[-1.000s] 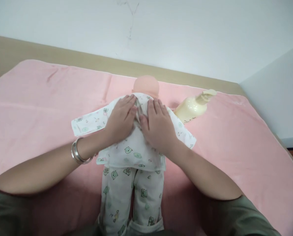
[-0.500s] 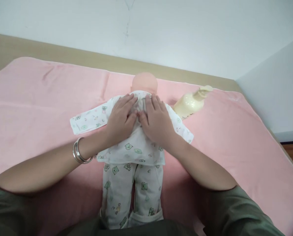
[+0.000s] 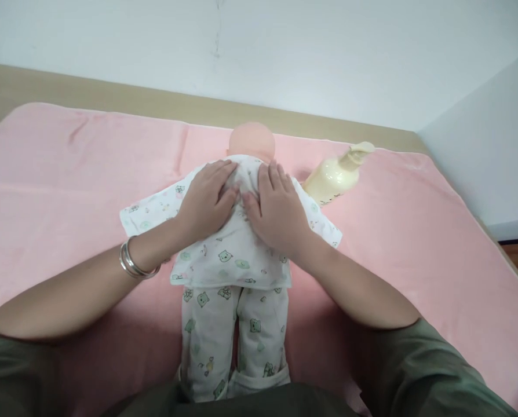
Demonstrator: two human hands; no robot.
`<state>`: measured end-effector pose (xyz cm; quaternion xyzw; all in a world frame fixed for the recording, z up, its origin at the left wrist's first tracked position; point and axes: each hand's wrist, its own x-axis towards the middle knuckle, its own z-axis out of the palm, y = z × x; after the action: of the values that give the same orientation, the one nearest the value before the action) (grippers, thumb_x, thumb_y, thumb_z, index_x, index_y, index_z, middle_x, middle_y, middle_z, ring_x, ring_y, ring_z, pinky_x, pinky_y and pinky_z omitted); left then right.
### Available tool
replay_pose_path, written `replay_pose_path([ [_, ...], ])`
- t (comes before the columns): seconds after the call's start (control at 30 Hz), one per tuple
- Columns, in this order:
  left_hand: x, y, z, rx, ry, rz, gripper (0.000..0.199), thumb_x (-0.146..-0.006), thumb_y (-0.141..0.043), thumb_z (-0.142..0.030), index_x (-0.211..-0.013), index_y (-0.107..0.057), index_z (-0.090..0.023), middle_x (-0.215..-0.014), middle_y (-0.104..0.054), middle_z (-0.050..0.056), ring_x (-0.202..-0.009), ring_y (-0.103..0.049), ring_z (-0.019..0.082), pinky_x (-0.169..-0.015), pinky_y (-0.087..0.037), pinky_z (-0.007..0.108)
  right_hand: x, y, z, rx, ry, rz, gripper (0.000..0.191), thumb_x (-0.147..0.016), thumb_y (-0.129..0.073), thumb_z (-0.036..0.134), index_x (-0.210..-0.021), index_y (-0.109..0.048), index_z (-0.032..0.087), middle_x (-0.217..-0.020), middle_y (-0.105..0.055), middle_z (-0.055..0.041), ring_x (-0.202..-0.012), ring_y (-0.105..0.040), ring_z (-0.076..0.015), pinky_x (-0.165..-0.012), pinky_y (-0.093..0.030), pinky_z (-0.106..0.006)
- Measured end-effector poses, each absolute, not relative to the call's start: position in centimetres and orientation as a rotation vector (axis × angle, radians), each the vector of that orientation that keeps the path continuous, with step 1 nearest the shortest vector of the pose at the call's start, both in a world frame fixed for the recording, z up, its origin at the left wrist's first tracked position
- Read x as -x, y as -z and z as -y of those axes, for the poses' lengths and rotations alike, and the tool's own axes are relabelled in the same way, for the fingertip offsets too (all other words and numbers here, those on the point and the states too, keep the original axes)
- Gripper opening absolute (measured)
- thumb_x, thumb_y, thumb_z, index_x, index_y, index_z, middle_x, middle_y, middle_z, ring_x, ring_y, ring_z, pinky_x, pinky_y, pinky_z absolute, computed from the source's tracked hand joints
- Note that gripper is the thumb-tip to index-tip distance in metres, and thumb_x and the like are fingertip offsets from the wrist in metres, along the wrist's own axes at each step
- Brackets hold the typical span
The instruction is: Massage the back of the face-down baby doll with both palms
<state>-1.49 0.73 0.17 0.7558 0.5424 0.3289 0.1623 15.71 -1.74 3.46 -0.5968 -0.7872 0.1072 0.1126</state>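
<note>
A baby doll [image 3: 252, 141] lies face down, its bald head pointing away from me and its arms spread to the sides. It wears a white printed top [image 3: 230, 260] and matching trousers [image 3: 211, 330]. My left hand [image 3: 209, 200] rests flat on the left of the doll's upper back, fingers stretched out. On the right of the upper back lies my right hand [image 3: 278, 211], also flat and open. The two thumbs are slightly apart, and neither hand grips anything. The doll's face is hidden.
A pink mat [image 3: 85, 168] covers most of the wooden table [image 3: 111, 87]. To the right of the doll's shoulder, a cream pump bottle [image 3: 335, 176] lies tilted, partly behind the sleeve. A white wall [image 3: 306, 58] rises behind the table.
Both hands have slid outward a little over the upper back, and the gap between the thumbs has widened. The view has shifted slightly.
</note>
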Motion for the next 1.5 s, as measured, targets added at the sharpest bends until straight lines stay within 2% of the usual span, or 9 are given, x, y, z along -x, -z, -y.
replay_pose_path([
  [0.13,2.1,-0.8,-2.4,-2.075,-0.865,-1.587,0.046,-0.099,-0.039,-0.037,-0.123,-0.074,-0.021,-0.131,-0.076,0.01,-0.124,-0.068,0.033,-0.115,-0.054,0.052,-15.1,-3.6,4.0,1.617,-0.238,2.402,0.072,-0.108,-0.042,0.04,-0.166,-0.03,0.0,-0.176,-0.021,-0.0265,-0.167,-0.015,-0.0398,-0.138,-0.018,-0.058],
  [0.33,2.0,0.6,-2.3,-2.074,-0.975,-1.626,0.047,-0.101,-0.037,-0.041,-0.129,-0.07,-0.022,-0.136,-0.074,0.011,-0.132,-0.065,0.033,-0.119,-0.05,0.053,-16.5,-2.7,-0.4,1.719,-0.438,2.248,0.074,-0.107,-0.041,0.043,-0.168,-0.028,0.004,-0.178,-0.021,-0.0184,-0.169,-0.012,-0.0331,-0.138,-0.014,-0.057],
  [0.47,1.8,0.8,-1.9,-2.084,-0.974,-1.628,0.049,-0.1,-0.035,-0.039,-0.129,-0.069,-0.019,-0.136,-0.073,0.012,-0.132,-0.064,0.033,-0.118,-0.05,0.052,-16.6,-2.3,-0.8,1.713,-0.401,2.198,0.071,-0.106,-0.04,0.041,-0.166,-0.033,0.004,-0.176,-0.028,-0.0187,-0.167,-0.02,-0.0327,-0.138,-0.015,-0.056],
  [0.87,1.4,-0.6,-1.4,-2.153,-0.896,-1.604,0.047,-0.1,-0.035,-0.036,-0.128,-0.067,-0.016,-0.136,-0.072,0.015,-0.131,-0.063,0.034,-0.119,-0.049,0.053,-15.6,-2.8,1.0,1.734,-0.303,2.269,0.069,-0.108,-0.038,0.039,-0.165,-0.032,0.001,-0.174,-0.031,-0.0232,-0.165,-0.025,-0.0367,-0.137,-0.02,-0.056],
  [1.07,1.3,-2.3,-1.6,-2.164,-0.787,-1.569,0.029,-0.097,-0.042,-0.029,-0.103,-0.07,-0.023,-0.107,-0.076,0.012,-0.106,-0.069,0.033,-0.102,-0.058,0.052,-14.6,-3.3,3.8,1.513,-0.146,2.44,0.064,-0.107,-0.038,0.029,-0.164,-0.037,0.0,-0.173,-0.032,-0.0257,-0.165,-0.025,-0.0394,-0.137,-0.021,-0.057],
  [1.17,1.3,-1.3,-1.4,-2.161,-0.839,-1.593,0.038,-0.102,-0.037,-0.035,-0.116,-0.071,-0.023,-0.122,-0.075,0.013,-0.12,-0.067,0.034,-0.112,-0.054,0.055,-15.8,-3.7,1.1,1.554,-0.358,2.428,0.065,-0.108,-0.038,0.03,-0.165,-0.034,0.001,-0.174,-0.031,-0.0208,-0.166,-0.024,-0.0342,-0.138,-0.021,-0.053],
  [1.3,0.6,0.1,0.8,-2.239,-0.933,-1.575,0.055,-0.105,-0.036,-0.04,-0.148,-0.055,-0.012,-0.16,-0.055,0.017,-0.155,-0.044,0.037,-0.132,-0.033,0.06,-17.2,-3.6,-2.2,1.649,-0.454,2.314,0.069,-0.108,-0.039,0.034,-0.167,-0.029,0.001,-0.177,-0.025,-0.0169,-0.167,-0.02,-0.0316,-0.139,-0.02,-0.051],
  [1.4,0.5,0.6,1.4,-2.219,-0.993,-1.531,0.054,-0.103,-0.04,-0.035,-0.15,-0.055,-0.013,-0.163,-0.053,0.015,-0.158,-0.04,0.035,-0.134,-0.029,0.06,-16.7,-3.5,-1.4,1.664,-0.379,2.329,0.066,-0.109,-0.036,0.033,-0.166,-0.031,-0.001,-0.175,-0.029,-0.0193,-0.166,-0.025,-0.034,-0.138,-0.021,-0.054],
  [1.5,1.2,0.9,-0.4,-2.117,-1.059,-1.557,0.049,-0.098,-0.049,-0.033,-0.142,-0.063,-0.019,-0.153,-0.064,0.012,-0.148,-0.053,0.033,-0.131,-0.038,0.055,-15.6,-3.6,1.5,1.659,-0.246,2.385,0.065,-0.109,-0.036,0.03,-0.164,-0.033,-0.005,-0.172,-0.033,-0.0262,-0.164,-0.029,-0.0391,-0.137,-0.023,-0.056],
])
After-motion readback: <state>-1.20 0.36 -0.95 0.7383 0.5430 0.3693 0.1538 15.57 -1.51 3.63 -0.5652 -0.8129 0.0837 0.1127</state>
